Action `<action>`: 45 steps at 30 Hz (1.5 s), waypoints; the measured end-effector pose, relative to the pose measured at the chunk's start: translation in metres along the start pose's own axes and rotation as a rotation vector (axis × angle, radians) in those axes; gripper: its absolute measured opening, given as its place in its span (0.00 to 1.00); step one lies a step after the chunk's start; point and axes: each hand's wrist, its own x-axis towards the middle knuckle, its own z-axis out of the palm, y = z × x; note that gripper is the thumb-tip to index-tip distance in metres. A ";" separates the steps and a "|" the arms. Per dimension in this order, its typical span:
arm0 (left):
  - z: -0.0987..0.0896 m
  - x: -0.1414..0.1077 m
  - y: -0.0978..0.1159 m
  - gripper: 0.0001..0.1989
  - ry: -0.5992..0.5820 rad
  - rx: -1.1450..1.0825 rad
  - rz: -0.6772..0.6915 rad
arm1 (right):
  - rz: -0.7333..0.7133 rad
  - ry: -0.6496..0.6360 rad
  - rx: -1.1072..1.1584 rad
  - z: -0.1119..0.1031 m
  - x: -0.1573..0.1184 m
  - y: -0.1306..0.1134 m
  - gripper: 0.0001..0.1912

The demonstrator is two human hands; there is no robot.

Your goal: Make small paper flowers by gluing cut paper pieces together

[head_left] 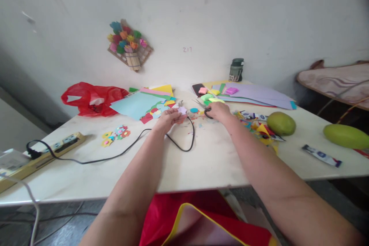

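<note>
– Report on left hand?
– Closed, pinching pale lilac, flower-shaped paper cutout by one edge over white worktop, apparently to leave most of it exposed.
– Right hand?
– Gripping black-handled metal scissors, aimed forward-left, probably to clear left hand.
– Small multicoloured paper flowers?
– Grouped farther left, presumably for separation from bright paper scraps.

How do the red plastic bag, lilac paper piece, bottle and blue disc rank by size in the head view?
1. Red plastic bag
2. Bottle
3. Lilac paper piece and blue disc: too close to rank; the left hand may cover some paper.
</note>
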 end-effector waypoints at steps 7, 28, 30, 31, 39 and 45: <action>0.001 0.000 0.001 0.08 -0.015 0.021 -0.030 | 0.031 -0.206 -0.012 -0.005 -0.001 0.000 0.21; 0.004 -0.005 0.005 0.15 0.012 0.096 -0.020 | -0.061 -0.096 -0.026 -0.010 -0.007 -0.010 0.19; 0.005 -0.005 0.004 0.16 0.000 0.116 0.007 | -0.063 -0.017 0.073 -0.010 -0.006 -0.012 0.15; 0.005 -0.004 0.004 0.16 -0.006 0.132 0.026 | -0.058 -0.004 0.169 -0.010 -0.005 -0.013 0.15; 0.013 0.003 -0.007 0.16 0.044 0.370 0.191 | -0.020 -0.393 1.221 -0.001 -0.012 -0.037 0.14; 0.014 0.003 -0.007 0.22 0.033 0.242 0.191 | 0.052 -0.245 1.281 0.007 -0.010 -0.041 0.05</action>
